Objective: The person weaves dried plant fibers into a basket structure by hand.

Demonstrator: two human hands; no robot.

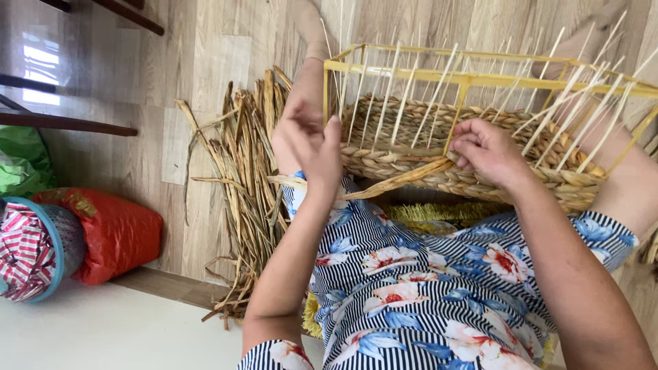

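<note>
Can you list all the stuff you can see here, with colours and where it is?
Basket: one, half woven, tan, on the lap.
Frame: one, yellow, around the basket.
Sticks: many, pale, standing up from the weave.
Strand: one, tan, running between the hands.
Dried leaves: one pile, brown, on the floor, left of the lap.
Bag: one, red, far left.
Tub: one, teal rim, beside the bag.
Dress: one, striped with flowers.
Left hand: raised at the strand.
Right hand: on the basket rim.
</note>
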